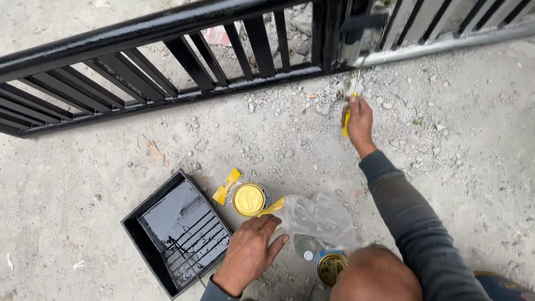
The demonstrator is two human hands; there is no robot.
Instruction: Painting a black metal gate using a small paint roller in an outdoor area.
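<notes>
My right hand [359, 121] grips the yellow handle of a small paint roller [356, 33], whose dark roller head presses against the post of the black metal railing [167, 61]. My left hand [251, 251] rests flat on the concrete ground, fingers spread, between the black paint tray [145, 231] and a clear plastic bag [320, 217]. The tray holds glossy black paint.
A gold-lidded tin [249, 199] sits by a yellow tool [227, 187]. A second tin [330, 265] and a small bottle [306, 248] lie near my knee. An unpainted grey railing section [446, 33] continues to the right. Gravel and debris are scattered on the concrete.
</notes>
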